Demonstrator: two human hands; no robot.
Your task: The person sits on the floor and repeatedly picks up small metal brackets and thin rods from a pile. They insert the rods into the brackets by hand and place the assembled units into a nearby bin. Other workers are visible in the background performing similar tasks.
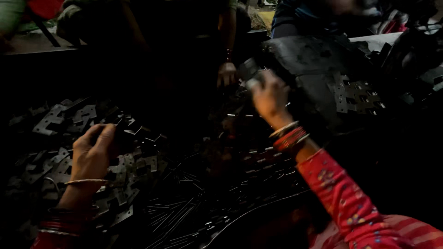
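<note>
My left hand (93,150) rests on a heap of flat grey metal hinge plates (64,117) at the lower left, fingers curled around one dark plate. My right hand (270,97) is stretched forward near the centre, closed on a small grey metal piece (251,71). Red and gold bangles sit on both wrists, and a red patterned sleeve covers my right arm. Thin metal pins (175,216) lie scattered in a dark tray between my arms.
Another person's hand (227,74) hangs just left of my right hand. More hinge plates (355,97) lie on a dark sheet at the right. People sit along the far side. The scene is very dim.
</note>
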